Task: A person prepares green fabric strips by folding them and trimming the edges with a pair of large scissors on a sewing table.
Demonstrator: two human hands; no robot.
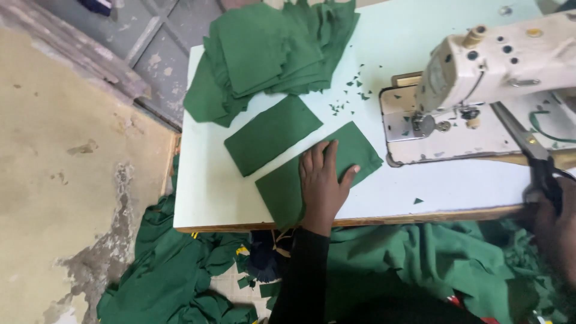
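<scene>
The left hand (323,180) is lying flat, fingers spread, pressing a green rectangular cloth piece (318,174) onto the pale table (204,198); the right hand (555,216) is gripping long metal scissors (528,147) beside the cream sewing machine (498,66).

Bare table (198,198) lies open left of the cloth piece (273,135); the sewing machine (480,78) blocks the right

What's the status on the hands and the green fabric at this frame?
Left hand flat, fingers spread on near green fabric piece. Right hand grips scissors by sewing machine. Second piece and fabric stack beyond; scraps scattered.
</scene>
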